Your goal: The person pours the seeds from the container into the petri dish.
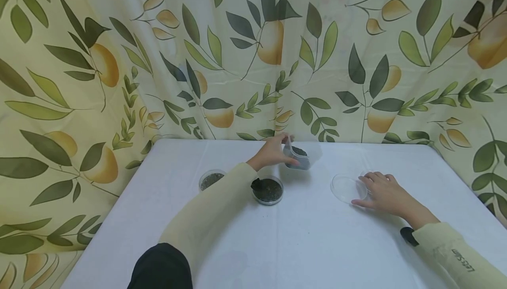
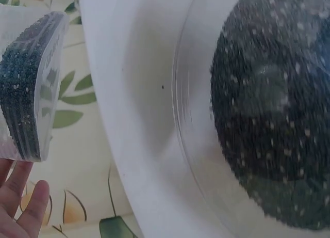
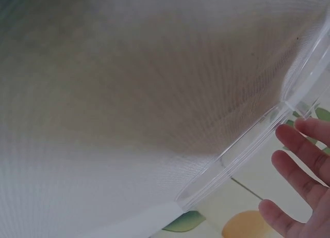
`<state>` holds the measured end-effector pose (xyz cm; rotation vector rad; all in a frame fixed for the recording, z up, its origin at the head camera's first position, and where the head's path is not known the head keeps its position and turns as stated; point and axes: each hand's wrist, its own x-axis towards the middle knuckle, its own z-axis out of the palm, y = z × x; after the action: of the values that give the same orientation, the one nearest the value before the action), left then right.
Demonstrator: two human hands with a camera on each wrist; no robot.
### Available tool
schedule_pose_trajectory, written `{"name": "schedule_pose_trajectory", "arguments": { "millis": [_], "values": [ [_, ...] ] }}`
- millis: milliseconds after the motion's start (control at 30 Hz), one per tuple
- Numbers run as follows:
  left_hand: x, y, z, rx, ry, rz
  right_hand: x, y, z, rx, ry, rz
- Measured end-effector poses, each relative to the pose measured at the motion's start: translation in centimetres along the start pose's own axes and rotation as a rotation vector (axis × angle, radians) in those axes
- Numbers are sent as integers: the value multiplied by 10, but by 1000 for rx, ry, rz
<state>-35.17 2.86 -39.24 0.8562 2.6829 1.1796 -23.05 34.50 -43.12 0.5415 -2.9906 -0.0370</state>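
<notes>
My left hand [image 1: 272, 152] grips a clear plastic tub [image 1: 298, 162] partly filled with small dark grains, held tilted near the table's far edge. In the left wrist view the grains [image 2: 23, 88] lie against the wall of the tub, with pale specks among them. Nearest to that arm is a round clear dish [image 1: 268, 191] of dark grains; a second filled dish [image 1: 211, 178] is partly covered by the sleeve. My right hand [image 1: 384, 194] has its fingers spread at the edge of a clear empty dish [image 1: 341, 188]. Another clear dish rim [image 3: 309, 83] shows beside its fingertips in the right wrist view.
A white cloth covers the table [image 1: 301, 245]. Behind it hangs a curtain [image 1: 245, 60] printed with leaves and fruit. A dark band [image 1: 409, 236] is on the right wrist, and a dark piece [image 1: 257, 184] at the left wrist overlaps the nearer filled dish.
</notes>
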Motion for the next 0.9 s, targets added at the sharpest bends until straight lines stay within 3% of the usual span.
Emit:
{"name": "schedule_pose_trajectory", "arguments": {
  "millis": [600,900],
  "values": [
    [2,5,19,-10,-8,26,0,-1,-1,4,-17,2],
    [6,11,25,65,-14,10,0,-1,0,0,-19,3]
  ]
}}
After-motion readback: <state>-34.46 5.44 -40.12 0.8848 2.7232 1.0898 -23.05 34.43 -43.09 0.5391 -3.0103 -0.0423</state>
